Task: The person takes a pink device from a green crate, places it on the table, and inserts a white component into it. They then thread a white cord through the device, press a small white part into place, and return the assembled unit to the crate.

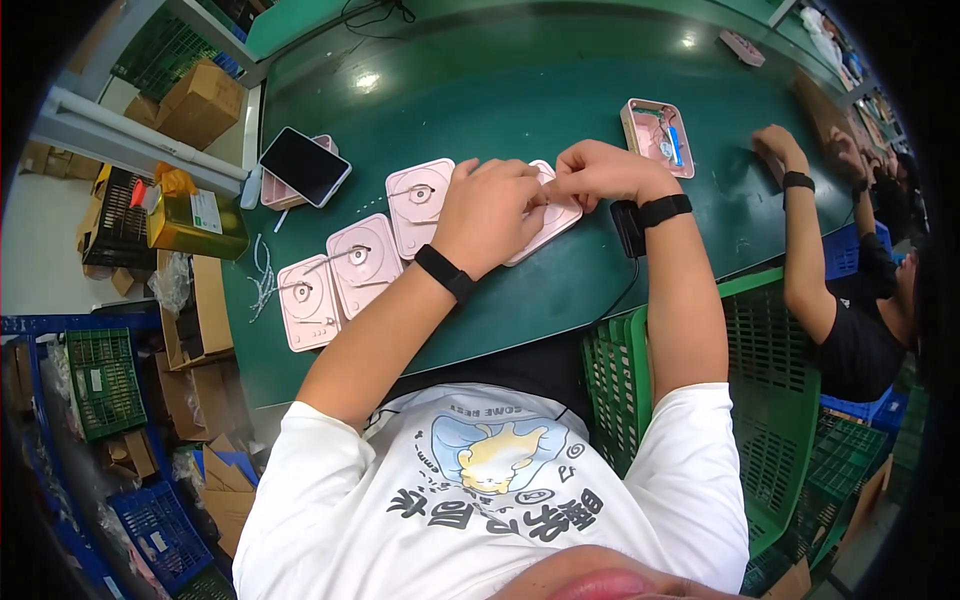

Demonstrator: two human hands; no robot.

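On the green table (480, 110), a pink casing (553, 228) lies partly under my two hands. My left hand (493, 212) rests over its left side with bent fingers closed on its edge. From the right, my right hand (608, 174) reaches in with thumb and fingertips pinched over the casing; whatever is between them is too small to make out. The two hands' fingertips nearly meet. Left of my left hand stand three pink turntable-shaped casings (421, 200), (362, 254), (306, 303) in a slanting row, each with a round disc and a small arm.
An open pink shell (637, 127) with wires and a blue part sits at the back right. A black phone (305, 166) lies on another pink shell at the left, near white cables (263, 277) and a yellow can (197, 226). Green crates (765, 400) stand right; a co-worker's arms (805, 225) are beyond.
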